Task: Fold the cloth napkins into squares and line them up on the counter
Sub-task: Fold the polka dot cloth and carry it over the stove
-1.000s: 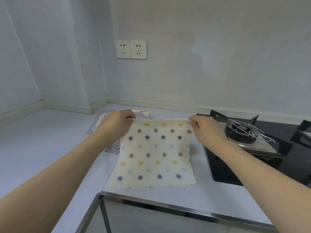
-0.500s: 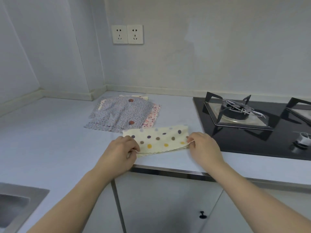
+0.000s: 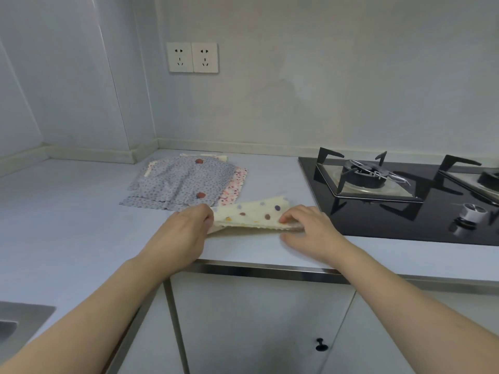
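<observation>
A cream napkin with coloured dots [image 3: 252, 215] lies folded in half on the pale counter [image 3: 67, 225], its near edge lifted a little off the surface. My left hand [image 3: 183, 233] grips the napkin's left end. My right hand [image 3: 307, 230] pinches the right end, fingers on top. Behind them lies a loose pile of unfolded napkins: a grey-blue dotted one [image 3: 181, 184] on top and a pink-speckled one [image 3: 233, 188] peeking out on its right.
A black gas hob [image 3: 405, 211] with metal pan supports and a knob takes up the counter's right side. A steel sink corner [image 3: 19, 317] shows at the lower left. Two wall sockets [image 3: 192, 57] sit above. White cabinet doors [image 3: 256, 319] run below the counter edge.
The open napkin was folded in half toward me. Both hands then moved closer together along its near edge, and that edge now sits lifted.
</observation>
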The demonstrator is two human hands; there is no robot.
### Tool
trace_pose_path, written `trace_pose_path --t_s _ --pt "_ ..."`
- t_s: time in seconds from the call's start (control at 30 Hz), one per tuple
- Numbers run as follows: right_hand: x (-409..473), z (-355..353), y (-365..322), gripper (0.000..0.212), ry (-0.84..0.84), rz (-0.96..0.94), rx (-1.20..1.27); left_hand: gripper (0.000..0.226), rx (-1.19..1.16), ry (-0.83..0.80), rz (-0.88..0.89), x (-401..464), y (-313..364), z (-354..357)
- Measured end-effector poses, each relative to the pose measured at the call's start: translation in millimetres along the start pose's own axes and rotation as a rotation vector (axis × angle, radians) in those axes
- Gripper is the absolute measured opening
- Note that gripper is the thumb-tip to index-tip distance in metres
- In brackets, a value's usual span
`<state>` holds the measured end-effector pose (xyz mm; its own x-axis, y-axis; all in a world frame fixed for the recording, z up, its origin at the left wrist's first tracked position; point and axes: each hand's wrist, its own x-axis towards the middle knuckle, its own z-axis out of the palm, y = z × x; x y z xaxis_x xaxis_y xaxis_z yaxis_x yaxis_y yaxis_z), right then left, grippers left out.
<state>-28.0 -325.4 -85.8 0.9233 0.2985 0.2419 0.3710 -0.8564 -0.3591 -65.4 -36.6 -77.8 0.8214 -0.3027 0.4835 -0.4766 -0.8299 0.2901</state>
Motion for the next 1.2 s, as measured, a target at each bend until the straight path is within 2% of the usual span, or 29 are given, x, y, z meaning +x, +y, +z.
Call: trace_pose_path --t_s 0.1,0.2,0.33,0.5,0.57,0.7,0.77,0.83,0.9,0.97,1.0,1.07,1.1,1.17,1.2 --pt "-1.0 -1.3 -0.1 0.014 0.068 0.026 0.141 0.014 -0.092 0.034 -0.120 3.0 6.7 -6.1" --pt "-5.0 -9.2 0.6 0.003 0.148 0.115 0.495 0.016 -0.081 -0.008 -0.158 5.4 10.0 -14.2" --pt "-16.9 -22.1 -1.9 0.010 0.259 0.186 0.925 0.029 0.005 -0.028 -0.183 8.4 17.8 -30.9" --pt "-24.5 -43.2 -8.8 0.026 0.211 0.142 0.906 0.026 -0.360 -0.042 -0.262 9.9 23.8 -43.1" --pt "-20.5 -54.8 -12.7 0.034 0.213 0.123 0.923 0.022 -0.427 -0.003 -0.299 12.6 27.5 -45.1" --pt "-7.6 -73.1 -18.4 0.036 0.251 0.104 0.948 0.027 -0.530 0.012 -0.348 18.6 33.6 -50.1" --pt "4.3 -79.7 -16.8 0.030 0.214 0.143 0.912 0.031 -0.577 -0.013 -0.403 25.2 32.8 -52.4" --pt "23.8 -82.1 -12.3 0.020 0.184 0.191 0.701 0.033 -0.511 0.000 -0.449 36.1 29.2 -47.4" --pt "46.5 -77.1 -7.7 0.013 0.218 0.224 0.314 0.030 -0.193 -0.025 -0.441 48.3 21.9 -33.9" --pt "57.3 -63.2 -13.7 0.028 0.227 0.221 -0.019 0.024 0.170 -0.038 -0.402 54.3 16.2 -13.1" --pt "57.9 -51.7 -18.9 0.034 0.223 0.178 -0.102 0.026 0.255 -0.012 -0.373 53.9 15.6 -1.5" --pt "48.2 -22.5 -31.3 0.038 0.131 0.082 -0.141 0.039 0.270 0.016 -0.286 46.0 19.6 21.2" --pt "40.0 -6.7 -36.6 0.041 0.025 0.049 -0.142 0.051 0.224 -0.018 -0.228 39.6 24.4 30.5" --pt "28.5 17.8 -38.1 0.053 -0.180 0.050 -0.177 0.076 0.148 -0.189 -0.153 27.6 31.6 42.4" --pt "27.0 23.3 -35.0 0.057 -0.226 0.071 -0.196 0.084 0.141 -0.286 -0.152 22.9 31.2 43.7"
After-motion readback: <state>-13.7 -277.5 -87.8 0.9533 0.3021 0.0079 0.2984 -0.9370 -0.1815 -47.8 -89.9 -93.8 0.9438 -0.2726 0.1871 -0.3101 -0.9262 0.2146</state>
